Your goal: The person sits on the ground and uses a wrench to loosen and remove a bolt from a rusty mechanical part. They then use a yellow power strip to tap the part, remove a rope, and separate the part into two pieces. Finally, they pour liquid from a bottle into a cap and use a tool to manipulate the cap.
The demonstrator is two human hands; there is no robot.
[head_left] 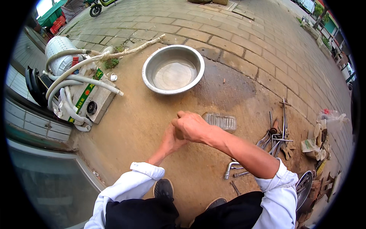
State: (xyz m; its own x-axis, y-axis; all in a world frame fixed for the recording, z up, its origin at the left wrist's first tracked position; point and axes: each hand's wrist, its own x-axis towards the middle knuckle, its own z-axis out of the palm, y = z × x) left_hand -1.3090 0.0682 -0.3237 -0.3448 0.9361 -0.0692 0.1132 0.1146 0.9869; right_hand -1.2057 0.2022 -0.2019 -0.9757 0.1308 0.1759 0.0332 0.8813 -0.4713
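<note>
My right hand (191, 126) is closed, its back turned up, in front of my body. Just below it and partly covered by it is my left hand (173, 140); its fingers are hidden. The two hands touch or overlap, and whatever may be between them does not show. Beyond them stands a round metal basin (173, 91) with a little water in the bottom. A clear plastic tray (222, 122) lies on the ground just past my right wrist.
Several hoses (76, 82) lie over a white box (101, 101) at the left. On the right are metal tools (280, 131), an L-shaped socket wrench (228, 168), work gloves (288, 150) and a plastic bag (331, 120). A glass panel (45, 183) borders the near left.
</note>
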